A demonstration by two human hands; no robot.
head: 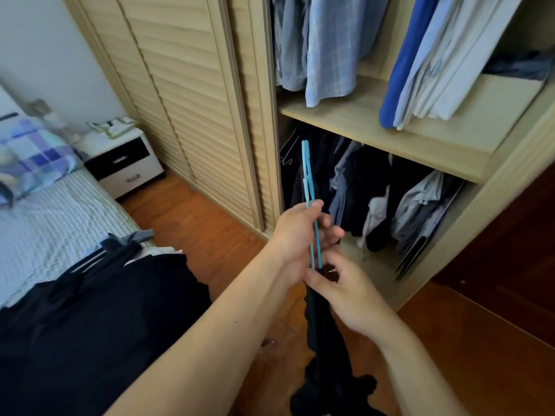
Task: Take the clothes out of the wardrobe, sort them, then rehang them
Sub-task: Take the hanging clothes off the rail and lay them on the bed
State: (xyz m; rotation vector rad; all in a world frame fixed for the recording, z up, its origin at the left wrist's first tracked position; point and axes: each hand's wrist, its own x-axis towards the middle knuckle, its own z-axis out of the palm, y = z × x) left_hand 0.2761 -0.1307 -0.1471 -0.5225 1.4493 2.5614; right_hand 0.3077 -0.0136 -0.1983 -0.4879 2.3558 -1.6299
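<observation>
While the left hand (295,235) grips the blue hanger (310,202) before the wardrobe (390,139) and the right hand (345,291) seemingly pinches the dark garment (319,340), a loosened pinch could drop it floorward.

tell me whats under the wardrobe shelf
Under the shelf hang dark and pale blue clothes and an empty wire hanger. The rail and the compartment's back are hidden.
</observation>
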